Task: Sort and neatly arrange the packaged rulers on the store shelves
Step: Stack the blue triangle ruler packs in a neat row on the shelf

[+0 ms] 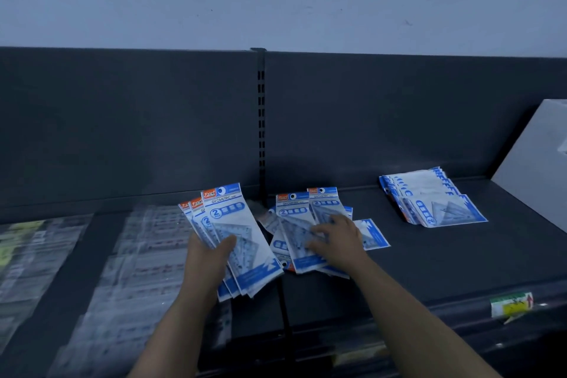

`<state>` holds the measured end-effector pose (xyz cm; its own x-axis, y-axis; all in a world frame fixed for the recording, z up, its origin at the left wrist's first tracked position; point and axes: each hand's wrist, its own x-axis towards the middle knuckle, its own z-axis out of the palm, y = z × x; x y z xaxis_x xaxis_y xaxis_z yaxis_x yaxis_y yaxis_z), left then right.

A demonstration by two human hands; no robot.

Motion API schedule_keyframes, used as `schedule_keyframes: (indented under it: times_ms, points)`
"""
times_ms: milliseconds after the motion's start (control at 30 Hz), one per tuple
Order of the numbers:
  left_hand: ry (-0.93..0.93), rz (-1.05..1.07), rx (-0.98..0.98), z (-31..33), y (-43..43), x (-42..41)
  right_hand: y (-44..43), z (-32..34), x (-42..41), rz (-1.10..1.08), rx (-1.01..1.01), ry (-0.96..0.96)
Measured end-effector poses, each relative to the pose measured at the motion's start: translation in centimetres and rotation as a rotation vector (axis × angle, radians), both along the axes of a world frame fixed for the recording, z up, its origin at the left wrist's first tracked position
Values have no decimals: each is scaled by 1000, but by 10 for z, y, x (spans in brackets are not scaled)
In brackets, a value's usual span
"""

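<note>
A dark store shelf [460, 255] fills the lower half of the view, backed by a dark panel [122, 132] that is split by a slotted upright [261, 120]. A pale grey board [534, 163] is leaned at the far right and is cut off by the frame. Rows of clear packets [138, 255] are laid along the left of the shelf.

The blue-and-white packaged rulers are found in three places. A squared stack [429, 199] lies to the right, well apart from the rest. A loose pile [294, 224] lies at mid-shelf, its packs crossed at odd angles. A fanned bundle [236, 224] is held just left of the pile. The bundle is clamped in the grip of the left hand [205, 255], thumb across the front. The right hand [337, 239] is laid on the pile with fingers spread and nothing pinched.

The bundle is judged likely to slip, since the glossy packs are fanned and are held only low down. Packs near the front edge could be pushed off the shelf if the pile were swept carelessly.

The clear packets are too blurred for their contents to be read. The fingers behind the bundle are hidden, the right fingertips are smeared, and the small label [511, 304] on the shelf edge cannot be read.
</note>
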<state>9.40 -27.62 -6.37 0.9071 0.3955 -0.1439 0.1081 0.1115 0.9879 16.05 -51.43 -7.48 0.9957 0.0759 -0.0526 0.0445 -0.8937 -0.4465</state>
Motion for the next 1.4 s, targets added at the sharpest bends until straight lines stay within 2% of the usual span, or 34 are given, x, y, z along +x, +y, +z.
schedule_keyframes:
  times_ms: [200, 300, 433, 567, 633, 767, 833, 900, 1067, 1167, 1233, 1333, 1400]
  points:
    - [-17, 6, 0, -7, -5, 2, -9, 3, 0, 24, -32, -101]
    - [-8, -14, -7, -13, -11, 7, -19, 11, 2, -168, 65, -139]
    - [-12, -45, -13, -14, -25, 13, -27, 14, 7, -245, -48, 52]
    - [1, -67, -53, -12, -37, 17, -30, 18, 11, -274, 34, 131]
    - [11, -91, -86, -10, -42, 20, -32, 18, 12, -299, 160, 77]
    - [39, -132, -124, -10, -55, 25, -34, 25, 4, -376, 702, -84]
    - [53, -145, -153, -10, -64, 28, -30, 34, -3, -378, 979, -80]
    - [74, -147, -185, -10, -72, 31, -25, 39, -11, -335, 1112, -44]
    - [43, -180, -310, -6, -87, 35, -21, 27, -29, -114, 1014, 123]
    - [-31, -281, -215, -7, -90, 34, -26, 24, -34, -8, 882, 214]
    - [-4, -261, -166, -10, -88, 35, -31, 22, -30, -70, 764, 146]
    - [26, -191, -141, -11, -75, 37, -41, 20, -19, -252, 475, -8]
    - [37, -142, -152, -7, -65, 37, -45, 20, -13, -275, 307, 17]
